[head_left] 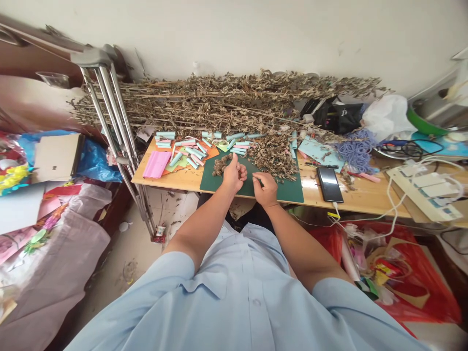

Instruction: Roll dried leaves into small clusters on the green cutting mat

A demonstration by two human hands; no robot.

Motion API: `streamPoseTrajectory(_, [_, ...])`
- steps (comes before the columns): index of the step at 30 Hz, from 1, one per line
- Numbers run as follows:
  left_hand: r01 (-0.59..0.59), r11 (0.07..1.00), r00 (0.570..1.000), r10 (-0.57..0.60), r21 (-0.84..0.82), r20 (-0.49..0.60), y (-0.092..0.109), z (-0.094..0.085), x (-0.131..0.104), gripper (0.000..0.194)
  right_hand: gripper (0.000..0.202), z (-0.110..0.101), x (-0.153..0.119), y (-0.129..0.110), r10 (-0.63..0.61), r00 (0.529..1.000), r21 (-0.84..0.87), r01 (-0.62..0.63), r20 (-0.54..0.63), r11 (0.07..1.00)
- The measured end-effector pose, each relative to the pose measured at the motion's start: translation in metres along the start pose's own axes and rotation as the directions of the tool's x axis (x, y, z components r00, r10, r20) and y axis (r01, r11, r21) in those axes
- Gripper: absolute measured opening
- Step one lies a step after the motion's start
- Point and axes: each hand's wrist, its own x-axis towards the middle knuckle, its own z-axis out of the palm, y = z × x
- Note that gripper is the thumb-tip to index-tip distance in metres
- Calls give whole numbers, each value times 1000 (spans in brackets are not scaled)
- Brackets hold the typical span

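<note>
Over the green cutting mat (252, 187) my two hands are raised a little apart. Curled fingers and an upright thumb mark my left hand (234, 174), which is beside a small heap of brown dried balls (220, 166). My right hand (265, 187) is closed with thumb and fingertips together; whatever it may hold is too small to make out. Beyond it lies a pile of crumbled dried leaves (272, 155). Paper rolls (188, 153) in pale blue and pink lie to the left, near a folded pink paper (156, 165).
Long dried plant stalks (204, 102) stretch along the wall. Metal crutches (117, 117) lean at the table's left end. To the right are a phone (329, 184) on a cable, blue cord (356, 151) and a loaded power strip (426, 187).
</note>
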Motion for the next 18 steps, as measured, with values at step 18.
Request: streamPoseTrajectory(18, [-76,966,996,62,-245,-64,-7,13,11,39,59,30,70,-13,250,967,106,-255,60,961])
